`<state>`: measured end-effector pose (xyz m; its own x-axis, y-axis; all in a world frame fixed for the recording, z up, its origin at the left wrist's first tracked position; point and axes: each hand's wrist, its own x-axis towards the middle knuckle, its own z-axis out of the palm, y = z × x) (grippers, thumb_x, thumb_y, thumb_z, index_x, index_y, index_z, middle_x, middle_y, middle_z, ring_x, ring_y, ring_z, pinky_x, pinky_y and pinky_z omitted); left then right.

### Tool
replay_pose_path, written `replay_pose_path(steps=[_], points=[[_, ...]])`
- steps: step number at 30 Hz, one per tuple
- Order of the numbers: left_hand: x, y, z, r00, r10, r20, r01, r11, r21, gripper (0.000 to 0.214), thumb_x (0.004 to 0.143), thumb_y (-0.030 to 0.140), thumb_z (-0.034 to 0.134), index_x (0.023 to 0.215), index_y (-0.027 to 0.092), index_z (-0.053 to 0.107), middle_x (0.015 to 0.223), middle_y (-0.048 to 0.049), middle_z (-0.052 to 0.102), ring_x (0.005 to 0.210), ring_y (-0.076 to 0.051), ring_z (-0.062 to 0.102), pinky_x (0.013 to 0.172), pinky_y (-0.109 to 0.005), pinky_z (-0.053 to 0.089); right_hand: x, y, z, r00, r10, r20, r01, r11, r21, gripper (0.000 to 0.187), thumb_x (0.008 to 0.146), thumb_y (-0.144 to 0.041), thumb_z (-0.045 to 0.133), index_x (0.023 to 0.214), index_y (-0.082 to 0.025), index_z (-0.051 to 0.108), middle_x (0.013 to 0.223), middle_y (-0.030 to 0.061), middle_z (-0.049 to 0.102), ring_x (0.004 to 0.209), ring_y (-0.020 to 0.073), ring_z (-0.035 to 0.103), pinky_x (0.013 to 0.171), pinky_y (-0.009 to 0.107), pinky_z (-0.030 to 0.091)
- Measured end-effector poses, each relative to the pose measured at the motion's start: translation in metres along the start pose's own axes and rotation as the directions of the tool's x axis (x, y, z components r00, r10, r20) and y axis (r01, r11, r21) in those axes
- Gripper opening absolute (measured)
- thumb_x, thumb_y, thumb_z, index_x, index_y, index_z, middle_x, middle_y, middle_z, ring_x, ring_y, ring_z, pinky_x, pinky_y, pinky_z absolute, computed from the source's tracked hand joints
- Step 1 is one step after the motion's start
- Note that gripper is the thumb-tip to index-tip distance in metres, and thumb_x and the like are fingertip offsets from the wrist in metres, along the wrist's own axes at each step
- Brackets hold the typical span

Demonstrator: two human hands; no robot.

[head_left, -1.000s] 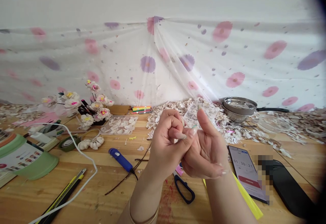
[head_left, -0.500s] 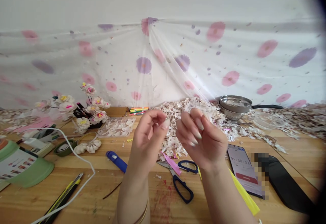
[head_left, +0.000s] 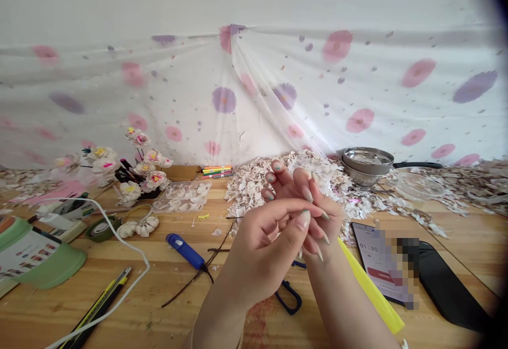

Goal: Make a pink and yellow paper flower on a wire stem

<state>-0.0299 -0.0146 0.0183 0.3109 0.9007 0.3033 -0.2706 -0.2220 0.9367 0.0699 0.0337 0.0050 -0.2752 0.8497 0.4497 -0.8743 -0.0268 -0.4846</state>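
Observation:
My left hand (head_left: 264, 254) reaches across to my right hand (head_left: 323, 214), its thumb and forefinger brought together over the right palm. Whatever they pinch, if anything, is too small or hidden to make out. The right hand is turned palm up, fingers loosely curled and apart, with no object visible in it. Below the hands, scissors with dark blue handles (head_left: 292, 300) are mostly covered by my wrists. Left of my left forearm lies a blue tool (head_left: 186, 250) with a cord, and thin dark stems (head_left: 180, 295) beside it.
A heap of pale shell-like flakes (head_left: 250, 187) spreads behind the hands. Handmade flowers (head_left: 154, 180), a clear tray (head_left: 184, 207) and green tape (head_left: 93, 231) stand left. To the right are a yellow strip (head_left: 371, 288), a phone (head_left: 377, 269), a black object (head_left: 448, 291) and metal bowls (head_left: 367, 166).
My left hand has moved right and lower, onto the right hand, where the two were apart. The right hand's fingers have loosened and spread. More of the dark stems shows.

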Motion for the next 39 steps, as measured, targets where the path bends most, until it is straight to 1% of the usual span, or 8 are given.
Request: replay_pose_path(steps=[4, 8, 11, 17, 22, 27, 34, 39], points=[[0.001, -0.002, 0.001, 0.998, -0.055, -0.006, 0.055, 0.998, -0.031, 0.022, 0.090, 0.034, 0.062, 0.089, 0.016, 0.074, 0.075, -0.0055, 0.071, 0.060, -0.011, 0.064, 0.056, -0.020, 0.054, -0.002, 0.002, 0.004, 1.000, 0.023, -0.001, -0.023, 1.000, 0.006, 0.028, 0.077, -0.035, 0.073, 0.061, -0.022, 0.053, 0.105, 0.0021, 0.058, 0.092, 0.0168, 0.055, 0.076, 0.028, 0.050], [0.004, -0.004, 0.001, 0.997, -0.061, -0.037, 0.057, 0.993, -0.105, 0.022, 0.089, 0.034, 0.063, 0.085, 0.015, 0.073, 0.073, -0.0053, 0.071, 0.056, -0.010, 0.062, 0.054, -0.019, 0.052, -0.004, 0.003, 0.006, 0.998, 0.055, 0.014, -0.055, 0.998, 0.015, 0.026, 0.079, -0.034, 0.070, 0.061, -0.022, 0.055, 0.105, 0.0026, 0.059, 0.093, 0.0165, 0.055, 0.079, 0.028, 0.050], [0.004, -0.004, 0.000, 0.997, -0.072, -0.015, 0.069, 0.987, -0.142, 0.024, 0.088, 0.037, 0.064, 0.082, 0.015, 0.073, 0.069, -0.0045, 0.070, 0.054, -0.010, 0.062, 0.051, -0.018, 0.051, -0.005, 0.003, 0.008, 0.998, 0.055, -0.004, -0.055, 0.998, -0.011, 0.026, 0.079, -0.035, 0.070, 0.061, -0.021, 0.057, 0.105, 0.0029, 0.059, 0.093, 0.0162, 0.056, 0.081, 0.026, 0.050], [0.004, -0.002, -0.002, 0.996, -0.087, 0.033, 0.092, 0.969, -0.228, 0.024, 0.087, 0.037, 0.065, 0.080, 0.016, 0.073, 0.066, -0.0038, 0.070, 0.049, -0.010, 0.059, 0.048, -0.019, 0.049, -0.005, 0.004, 0.013, 0.999, -0.001, -0.037, -0.003, 0.996, -0.085, 0.025, 0.077, -0.036, 0.071, 0.061, -0.021, 0.057, 0.101, 0.0036, 0.058, 0.090, 0.0169, 0.054, 0.079, 0.027, 0.048], [0.006, -0.001, -0.002, 0.997, -0.072, 0.019, 0.075, 0.963, -0.260, 0.019, 0.086, 0.030, 0.064, 0.074, 0.017, 0.073, 0.061, -0.0016, 0.069, 0.047, -0.007, 0.057, 0.047, -0.015, 0.044, -0.006, 0.004, 0.012, 0.998, -0.055, -0.039, 0.049, 0.987, -0.150, 0.023, 0.075, -0.035, 0.073, 0.064, -0.021, 0.059, 0.105, 0.0045, 0.055, 0.091, 0.0180, 0.052, 0.079, 0.029, 0.049], [0.006, -0.001, 0.002, 0.997, -0.074, 0.001, 0.072, 0.967, -0.246, 0.021, 0.085, 0.030, 0.064, 0.072, 0.017, 0.072, 0.058, -0.0014, 0.067, 0.044, -0.007, 0.054, 0.043, -0.016, 0.040, -0.006, 0.004, 0.009, 0.995, -0.089, -0.035, 0.081, 0.980, -0.182, 0.023, 0.080, -0.035, 0.070, 0.065, -0.021, 0.059, 0.105, 0.0046, 0.054, 0.091, 0.0183, 0.051, 0.079, 0.029, 0.049], [0.005, -0.001, 0.009, 0.994, -0.082, -0.066, 0.062, 0.963, -0.264, 0.019, 0.081, 0.034, 0.069, 0.071, 0.019, 0.072, 0.058, -0.0027, 0.068, 0.039, -0.009, 0.053, 0.038, -0.020, 0.040, -0.009, 0.006, 0.020, 0.998, -0.048, -0.044, 0.046, 0.998, -0.030, 0.022, 0.083, -0.030, 0.065, 0.065, -0.021, 0.056, 0.101, 0.0014, 0.053, 0.087, 0.0148, 0.051, 0.076, 0.026, 0.047], [0.003, 0.000, 0.011, 0.993, -0.072, -0.099, 0.048, 0.972, -0.229, 0.020, 0.079, 0.036, 0.071, 0.069, 0.019, 0.072, 0.057, -0.0021, 0.068, 0.037, -0.010, 0.053, 0.036, -0.020, 0.042, -0.010, 0.008, 0.022, 1.000, -0.020, -0.012, 0.021, 0.998, 0.053, 0.019, 0.081, -0.025, 0.067, 0.065, -0.020, 0.057, 0.099, 0.0010, 0.055, 0.084, 0.0139, 0.052, 0.074, 0.025, 0.047]])
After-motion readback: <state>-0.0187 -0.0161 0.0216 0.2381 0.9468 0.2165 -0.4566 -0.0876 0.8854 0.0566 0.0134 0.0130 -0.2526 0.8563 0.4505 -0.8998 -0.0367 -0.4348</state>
